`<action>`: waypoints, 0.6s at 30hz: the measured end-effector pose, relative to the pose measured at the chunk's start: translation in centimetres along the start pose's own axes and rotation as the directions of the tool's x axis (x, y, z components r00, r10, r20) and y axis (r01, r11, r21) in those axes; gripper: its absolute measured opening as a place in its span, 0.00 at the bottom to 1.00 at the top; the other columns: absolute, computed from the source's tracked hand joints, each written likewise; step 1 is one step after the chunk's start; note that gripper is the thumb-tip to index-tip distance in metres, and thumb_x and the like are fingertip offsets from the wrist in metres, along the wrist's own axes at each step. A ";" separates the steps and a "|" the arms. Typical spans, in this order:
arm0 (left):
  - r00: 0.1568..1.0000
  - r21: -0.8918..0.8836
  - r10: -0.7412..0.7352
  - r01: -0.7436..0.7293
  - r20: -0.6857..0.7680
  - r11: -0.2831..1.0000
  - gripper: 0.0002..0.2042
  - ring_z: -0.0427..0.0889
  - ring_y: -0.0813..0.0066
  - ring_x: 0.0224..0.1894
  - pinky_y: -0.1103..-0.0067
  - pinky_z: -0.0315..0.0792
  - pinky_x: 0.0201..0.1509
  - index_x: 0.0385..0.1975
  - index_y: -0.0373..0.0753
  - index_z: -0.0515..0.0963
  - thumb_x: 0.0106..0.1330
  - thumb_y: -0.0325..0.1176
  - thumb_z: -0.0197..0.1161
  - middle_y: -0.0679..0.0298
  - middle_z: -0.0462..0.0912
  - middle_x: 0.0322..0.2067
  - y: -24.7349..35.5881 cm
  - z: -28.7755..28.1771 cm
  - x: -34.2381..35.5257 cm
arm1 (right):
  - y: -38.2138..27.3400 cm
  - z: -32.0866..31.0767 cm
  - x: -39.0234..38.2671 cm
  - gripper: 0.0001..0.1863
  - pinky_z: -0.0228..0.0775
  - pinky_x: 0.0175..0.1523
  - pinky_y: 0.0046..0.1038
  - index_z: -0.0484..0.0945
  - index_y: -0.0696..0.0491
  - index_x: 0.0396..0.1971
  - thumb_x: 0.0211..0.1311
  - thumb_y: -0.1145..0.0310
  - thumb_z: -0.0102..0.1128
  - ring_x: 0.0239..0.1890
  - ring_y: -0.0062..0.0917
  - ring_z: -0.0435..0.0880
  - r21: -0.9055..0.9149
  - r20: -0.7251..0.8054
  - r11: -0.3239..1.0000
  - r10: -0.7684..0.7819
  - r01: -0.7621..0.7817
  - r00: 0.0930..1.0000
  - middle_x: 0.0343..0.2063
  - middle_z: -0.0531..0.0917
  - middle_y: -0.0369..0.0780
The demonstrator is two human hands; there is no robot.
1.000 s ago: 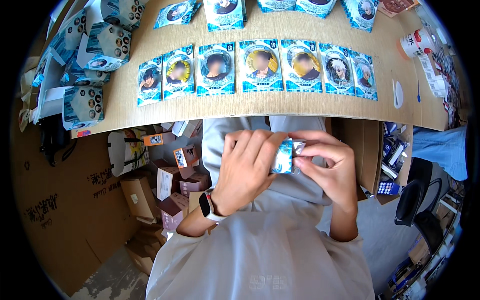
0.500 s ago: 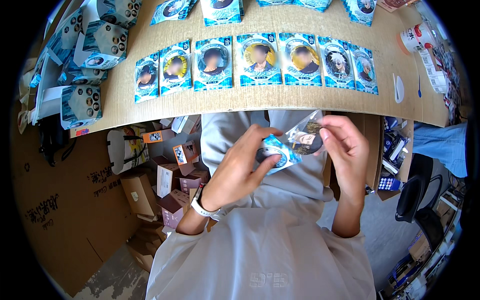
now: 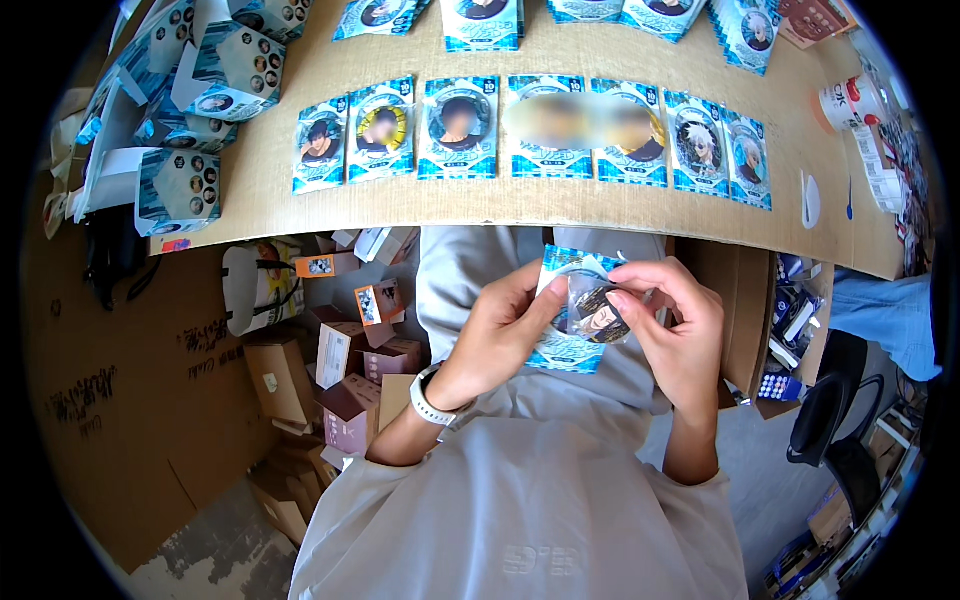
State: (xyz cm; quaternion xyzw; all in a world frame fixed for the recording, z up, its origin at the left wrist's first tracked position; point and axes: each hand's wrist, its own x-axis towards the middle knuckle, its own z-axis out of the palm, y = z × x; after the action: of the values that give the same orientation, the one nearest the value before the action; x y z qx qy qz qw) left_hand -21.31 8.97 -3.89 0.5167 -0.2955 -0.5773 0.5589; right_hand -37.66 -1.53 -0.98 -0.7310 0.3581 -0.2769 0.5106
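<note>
Over my lap, just off the table's near edge, my left hand (image 3: 500, 332) pinches a blue-and-white printed card (image 3: 562, 356) by its left side, thumb on the front. A dark round picture badge (image 3: 601, 316) in a clear plastic sleeve lies against the middle of that card. My right hand (image 3: 686, 335) grips the sleeved badge between thumb and fingers at its right side. Whether the sleeve is fixed to the card, I cannot tell. On the table ahead, a row of similar cards with round pictures includes one blue card (image 3: 458, 160) near its middle.
Stacks of cards (image 3: 482, 38) lie along the table's (image 3: 400, 208) far side. Blue printed boxes (image 3: 178, 190) stand at the left. A white-and-red cup (image 3: 846, 104), a white oval piece (image 3: 810, 198) and a small blue stick (image 3: 850, 198) sit right. Cardboard boxes (image 3: 280, 383) crowd the floor.
The blue card has turned from tilted to upright. My right hand has lowered the sleeved badge onto the card's front. The view has shifted slightly, so the table appears further right.
</note>
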 end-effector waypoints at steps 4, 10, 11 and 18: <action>1.000 -0.071 0.005 -0.003 0.028 0.997 0.16 0.72 0.90 0.39 0.88 0.69 0.42 0.57 0.33 0.73 0.78 0.36 0.51 0.71 0.80 0.40 0.0 0.0 -0.1 | 0.2 0.6 0.0 0.09 0.62 0.24 0.16 0.83 0.56 0.34 0.52 0.80 0.71 0.25 0.14 0.78 0.015 -0.056 0.999 0.034 -0.033 0.998 0.29 0.83 0.35; 1.000 -0.094 0.003 -0.001 0.016 0.996 0.15 0.76 0.89 0.42 0.87 0.73 0.43 0.58 0.32 0.72 0.74 0.29 0.57 0.70 0.80 0.42 -0.2 0.7 0.0 | 0.1 1.7 0.1 0.11 0.65 0.24 0.16 0.81 0.56 0.34 0.50 0.81 0.72 0.24 0.14 0.77 -0.001 -0.071 0.999 -0.044 0.044 0.997 0.29 0.83 0.35; 1.000 -0.121 -0.004 0.004 0.004 0.993 0.16 0.77 0.89 0.42 0.86 0.73 0.44 0.58 0.32 0.72 0.73 0.27 0.57 0.69 0.81 0.43 -0.1 0.7 0.1 | -0.4 1.7 0.4 0.11 0.65 0.25 0.16 0.81 0.56 0.34 0.51 0.82 0.72 0.25 0.14 0.77 0.002 -0.082 0.999 -0.052 0.052 0.995 0.30 0.82 0.35; 0.998 -0.181 0.044 -0.050 -0.039 0.982 0.16 0.76 0.87 0.47 0.84 0.74 0.49 0.59 0.32 0.70 0.74 0.26 0.56 0.68 0.80 0.47 0.4 0.6 0.1 | -0.7 0.4 -0.3 0.13 0.73 0.31 0.16 0.75 0.60 0.43 0.59 0.81 0.66 0.35 0.14 0.78 0.354 0.103 0.886 0.280 -0.298 0.955 0.36 0.79 0.35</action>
State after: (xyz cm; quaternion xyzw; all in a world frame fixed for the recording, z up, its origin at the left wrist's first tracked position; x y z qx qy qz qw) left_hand -21.68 8.64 -3.39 0.4664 -0.2441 -0.5794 0.6222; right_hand -37.32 -0.91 -0.51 -0.5682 0.3924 -0.2417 0.6818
